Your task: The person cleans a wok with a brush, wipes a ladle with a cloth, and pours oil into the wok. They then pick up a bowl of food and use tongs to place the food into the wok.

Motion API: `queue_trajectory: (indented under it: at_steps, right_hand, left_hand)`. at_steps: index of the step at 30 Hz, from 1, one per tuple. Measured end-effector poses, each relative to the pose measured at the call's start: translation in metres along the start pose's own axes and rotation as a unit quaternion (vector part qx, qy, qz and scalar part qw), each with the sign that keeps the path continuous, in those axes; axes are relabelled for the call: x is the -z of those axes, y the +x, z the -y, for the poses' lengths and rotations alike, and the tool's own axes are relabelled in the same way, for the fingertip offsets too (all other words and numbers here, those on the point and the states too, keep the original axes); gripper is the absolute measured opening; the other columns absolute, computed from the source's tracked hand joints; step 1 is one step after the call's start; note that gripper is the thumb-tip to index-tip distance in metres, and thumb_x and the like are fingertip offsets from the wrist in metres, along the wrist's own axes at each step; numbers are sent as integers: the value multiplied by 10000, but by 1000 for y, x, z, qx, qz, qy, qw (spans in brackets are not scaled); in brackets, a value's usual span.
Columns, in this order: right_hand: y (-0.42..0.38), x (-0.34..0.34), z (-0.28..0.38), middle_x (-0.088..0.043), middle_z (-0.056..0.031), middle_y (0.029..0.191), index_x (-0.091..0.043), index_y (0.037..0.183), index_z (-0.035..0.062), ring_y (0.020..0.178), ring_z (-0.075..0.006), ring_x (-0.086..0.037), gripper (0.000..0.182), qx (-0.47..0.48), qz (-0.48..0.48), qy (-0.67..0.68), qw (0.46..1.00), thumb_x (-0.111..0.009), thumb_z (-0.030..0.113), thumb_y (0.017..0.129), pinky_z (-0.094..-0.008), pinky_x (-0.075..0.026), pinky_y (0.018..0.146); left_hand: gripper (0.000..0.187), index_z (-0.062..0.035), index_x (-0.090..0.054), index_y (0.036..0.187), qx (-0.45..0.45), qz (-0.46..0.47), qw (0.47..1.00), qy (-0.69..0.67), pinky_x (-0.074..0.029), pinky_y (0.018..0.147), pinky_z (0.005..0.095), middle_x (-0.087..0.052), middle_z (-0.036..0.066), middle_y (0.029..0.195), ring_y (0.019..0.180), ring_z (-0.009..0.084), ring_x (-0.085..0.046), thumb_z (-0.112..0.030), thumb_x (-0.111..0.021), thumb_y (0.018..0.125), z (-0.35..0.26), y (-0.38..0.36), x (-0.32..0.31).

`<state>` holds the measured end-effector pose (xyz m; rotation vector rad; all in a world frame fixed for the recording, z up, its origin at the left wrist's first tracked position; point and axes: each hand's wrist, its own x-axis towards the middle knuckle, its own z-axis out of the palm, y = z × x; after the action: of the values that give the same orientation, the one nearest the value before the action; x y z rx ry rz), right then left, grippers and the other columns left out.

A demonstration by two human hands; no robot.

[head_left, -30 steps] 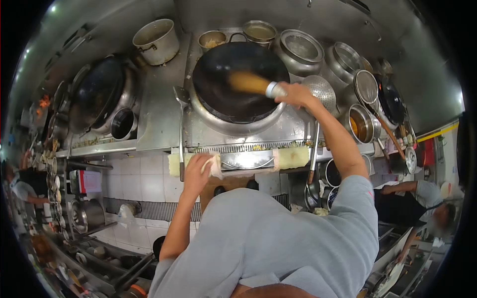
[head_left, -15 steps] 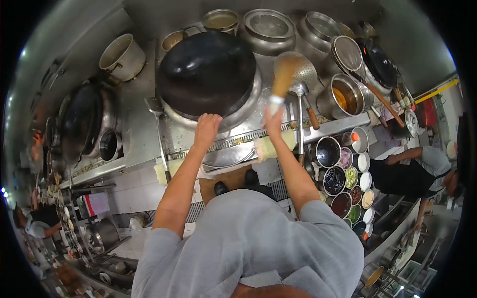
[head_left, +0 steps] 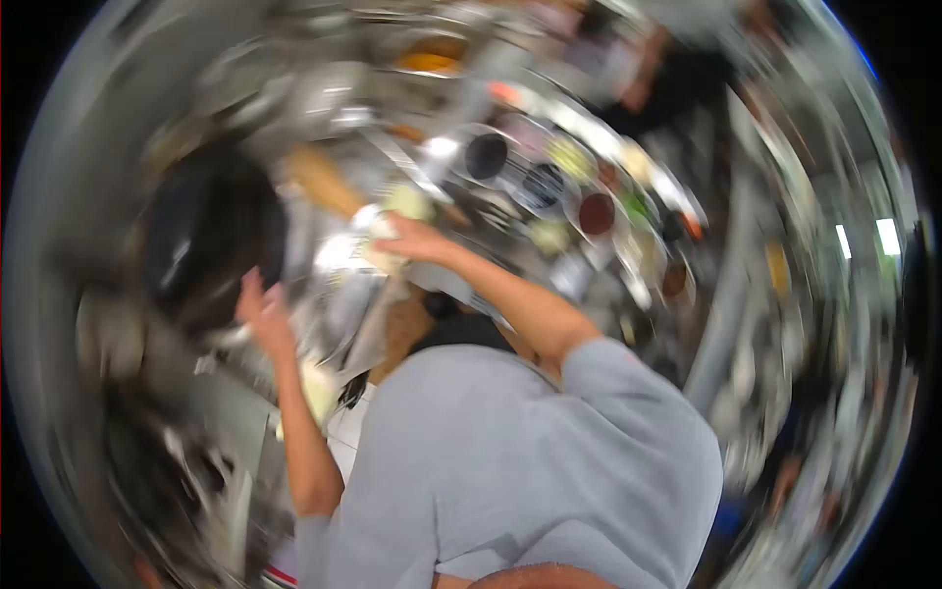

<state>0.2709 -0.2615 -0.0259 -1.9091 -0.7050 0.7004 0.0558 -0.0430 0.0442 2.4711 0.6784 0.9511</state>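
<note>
Beyond the right forearm point(head_left: 520, 294), ingredient containers point(head_left: 540, 208) crowd together, a blurred ladle point(head_left: 407, 165) between them and the wok brush point(head_left: 326, 183), its handle clasped in the right hand point(head_left: 412, 239); at the black wok point(head_left: 214, 236) the left hand point(head_left: 263, 312) bends its fingers loosely, grip unclear; since the last frame, the view has swung toward the containers

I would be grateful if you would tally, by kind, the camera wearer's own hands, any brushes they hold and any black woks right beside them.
Hands: 2, left hand and right hand
Brushes: 1, the tan brush in the right hand
Woks: 1, the black wok by the left hand
Total: 4
</note>
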Motion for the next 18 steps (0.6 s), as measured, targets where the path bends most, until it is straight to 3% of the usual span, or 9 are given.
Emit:
queue_trajectory:
  at_steps: [1,2,4,6,7,8,10,14,18]
  right_hand:
    - [-47,15,-4,-637,-186,1074,-499,1247,63,919,-301,-651,607,33,-6,-1,999,-706,370,765,-403,-518,773]
    - [-97,29,-5,-640,-181,1071,-500,1251,73,946,-297,-641,620,-26,-9,-8,1000,-711,353,740,-410,-504,795]
    - [-172,47,-13,-652,-172,1039,-514,1257,86,952,-279,-634,652,-118,3,-36,992,-720,321,685,-412,-493,811]
    - [-252,32,-77,-670,-159,948,-522,1229,98,854,-301,-657,670,-124,-84,-73,986,-743,374,659,-405,-509,746]
    - [-297,30,-82,-671,-155,938,-521,1234,89,815,-281,-663,660,-228,-96,-22,969,-736,368,675,-390,-520,703]
    - [-340,24,-88,-672,-150,927,-520,1238,80,777,-262,-669,650,-327,-111,38,938,-729,361,691,-374,-532,660]
    - [-417,1,-113,-662,-150,958,-550,1175,26,720,-224,-664,561,-391,-245,45,886,-701,329,728,-348,-540,629]
    - [-514,-33,-158,-626,-149,855,-515,1111,16,700,-253,-662,427,-494,-470,295,670,-655,285,811,-405,-564,550]
    - [-583,-53,-267,-601,-154,846,-475,1100,32,698,-302,-656,372,-355,-707,448,417,-637,282,877,-442,-577,493]
  left_hand:
    - [408,-14,-545,1307,17,-14,993,-118,-412,990,375,-555,165,1303,1180,272,-512,-140,-602,923,-16,-15,7]
    - [384,-1,-519,1314,-17,27,998,-53,-442,960,354,-578,137,1260,1108,250,-557,-122,-570,953,-39,-26,23]
    - [365,39,-530,1286,4,84,978,-192,-470,902,356,-611,175,1177,1015,283,-597,-130,-543,962,-41,-68,16]
    - [327,37,-559,1246,92,232,917,-310,-474,874,346,-626,164,1130,959,272,-607,-134,-534,968,-38,-126,-9]
    - [311,36,-573,1226,137,297,873,-361,-475,861,341,-633,159,1107,932,266,-612,-136,-529,971,-36,-154,-12]
    - [290,31,-591,1201,93,352,870,-333,-475,847,331,-637,152,1092,920,252,-612,-136,-528,972,-38,-168,-15]
    - [255,20,-625,1150,-3,458,846,-273,-475,819,312,-644,137,1063,897,225,-612,-136,-527,974,-45,-189,-19]
    - [228,9,-659,1091,22,518,822,-233,-474,782,282,-662,108,996,894,189,-617,-146,-541,972,-44,-199,-27]
    - [226,-1,-654,1113,25,536,821,-195,-480,789,271,-662,89,1027,912,164,-617,-141,-547,970,-55,-189,-38]
